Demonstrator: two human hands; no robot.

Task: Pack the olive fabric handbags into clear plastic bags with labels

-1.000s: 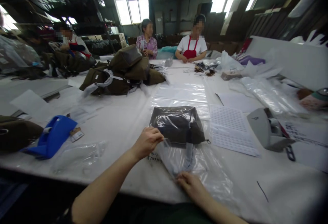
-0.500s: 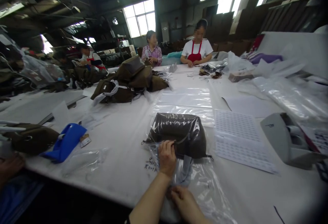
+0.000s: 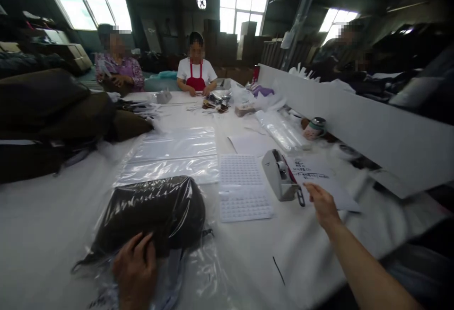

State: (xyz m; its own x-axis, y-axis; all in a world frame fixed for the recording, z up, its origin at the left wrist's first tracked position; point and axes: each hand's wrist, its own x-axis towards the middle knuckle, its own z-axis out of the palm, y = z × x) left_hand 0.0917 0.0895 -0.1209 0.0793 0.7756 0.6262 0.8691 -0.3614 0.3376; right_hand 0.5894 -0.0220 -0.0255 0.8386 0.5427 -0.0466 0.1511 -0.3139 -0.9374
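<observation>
A dark brown bag [image 3: 149,210] lies inside a clear plastic bag [image 3: 209,258] on the white table, close in front of me. My left hand [image 3: 136,270] is on its near side, fingers bent and pressed against the folded plastic. A grey strap shows through the film beside that hand. To the right, my right hand [image 3: 322,203] is stretched out over the table with its index finger extended and the others curled, nothing visible in it. Just left of its fingertips stands a grey tape dispenser [image 3: 280,177]. A handwritten paper [image 3: 319,182] lies beyond the hand.
Printed label sheets [image 3: 244,187] lie between the bag and the dispenser. Flat plastic bags [image 3: 173,154] are stacked behind. Brown bags [image 3: 53,111] pile up at left. A lidded cup [image 3: 315,128] stands by a white partition [image 3: 372,139]. Two people work across the table.
My right hand has left the bag and moved right to the tape dispenser. My left hand stays at the bag. The view has turned right.
</observation>
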